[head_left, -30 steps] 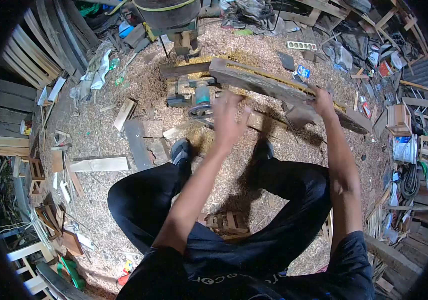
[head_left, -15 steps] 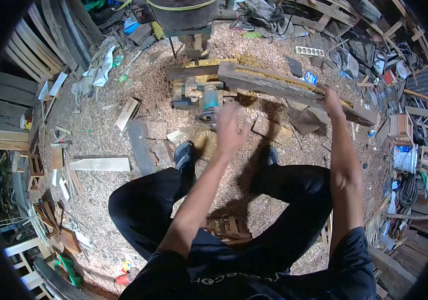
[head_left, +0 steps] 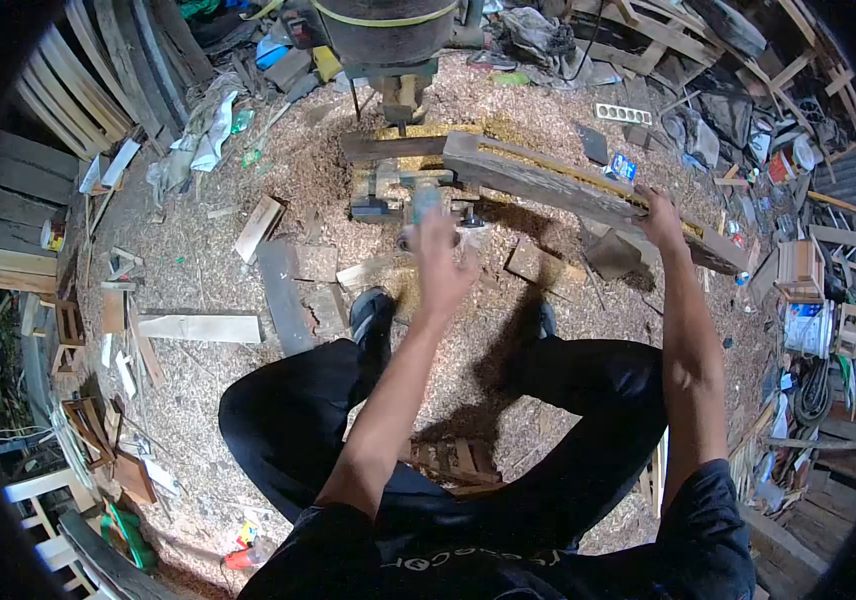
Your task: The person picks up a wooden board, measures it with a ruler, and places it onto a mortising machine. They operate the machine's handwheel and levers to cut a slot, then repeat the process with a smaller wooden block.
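Right hand (head_left: 660, 218) clamped on beam (head_left: 548, 182)
I'd hold it steady; left hand (head_left: 438, 265)'s near the vise (head_left: 426, 197), grip too blurry to call.

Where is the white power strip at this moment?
In the head view, the white power strip lies at the upper right, on the far side of the long thick beam, just beyond the blue packet.

dark round edges, fisheye bend, motion blur

My left hand (head_left: 436, 262) blurs, partly covering the vise (head_left: 426, 203); my right hand (head_left: 660, 218) hides some beam (head_left: 558, 182); the top edge crops the tub (head_left: 384, 40).
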`<state>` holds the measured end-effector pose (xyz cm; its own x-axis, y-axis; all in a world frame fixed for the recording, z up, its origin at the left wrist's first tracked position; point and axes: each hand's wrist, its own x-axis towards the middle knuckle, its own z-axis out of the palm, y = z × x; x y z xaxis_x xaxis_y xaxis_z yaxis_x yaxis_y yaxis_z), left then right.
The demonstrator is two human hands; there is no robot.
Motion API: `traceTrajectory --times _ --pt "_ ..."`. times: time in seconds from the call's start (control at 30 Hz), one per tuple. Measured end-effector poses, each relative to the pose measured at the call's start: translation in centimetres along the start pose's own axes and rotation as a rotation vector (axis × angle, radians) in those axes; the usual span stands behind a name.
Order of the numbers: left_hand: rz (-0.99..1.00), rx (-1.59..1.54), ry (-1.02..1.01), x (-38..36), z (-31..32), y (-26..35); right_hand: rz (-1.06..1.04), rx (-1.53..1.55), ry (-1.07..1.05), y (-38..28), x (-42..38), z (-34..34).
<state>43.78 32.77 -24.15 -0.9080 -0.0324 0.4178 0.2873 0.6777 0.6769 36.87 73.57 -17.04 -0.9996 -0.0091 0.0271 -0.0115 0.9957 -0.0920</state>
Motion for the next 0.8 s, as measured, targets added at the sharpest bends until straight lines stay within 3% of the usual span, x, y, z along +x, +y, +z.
traceTrajectory --times 0.03,0.13,0.27,0.37,0.4,0.5,0.57,0.67,0.77,0.8 --pt "-0.039 -0.003 0.174 0.0 -0.3 -1.3 0.024 -0.007 -0.026 0.1 -0.1 -0.1" --pt "-0.156 -0.055 0.11 -0.1 -0.3 -2.8 0.04 -0.024 -0.064 -0.2 0.0 -0.2" --pt "-0.102 0.42 -0.229 0.1 0.7 0.0 0.022 -0.03 -0.041 -1.2 -0.7 -0.8" --pt "-0.006 0.602 -0.429 -0.3 1.8 2.8 0.022 0.006 -0.041 -0.8 -0.4 -0.3" --pt "0.014 0.542 -0.342 -0.1 2.0 2.5 0.018 0.023 -0.038 -0.5 0.0 0.0" --pt "-0.109 -0.068 -0.065 2.0 -1.0 -0.4 -0.003 0.043 -0.021 -0.2 -0.2 0.2" --pt "-0.328 0.029 0.081 2.1 -1.1 -4.6 -0.013 0.005 -0.005 -0.9 -0.8 -0.3" --pt "-0.524 -0.428 0.158 1.8 0.5 -5.4 -0.015 -0.045 0.013 -0.5 -0.5 0.2" --pt "-0.26 -0.068 0.264 1.8 1.6 -4.6 -0.03 0.016 0.019 0.1 -0.3 0.7" --pt "-0.321 0.16 0.159 2.1 1.5 -3.3 -0.04 0.051 0.022 0.2 -0.1 0.5"
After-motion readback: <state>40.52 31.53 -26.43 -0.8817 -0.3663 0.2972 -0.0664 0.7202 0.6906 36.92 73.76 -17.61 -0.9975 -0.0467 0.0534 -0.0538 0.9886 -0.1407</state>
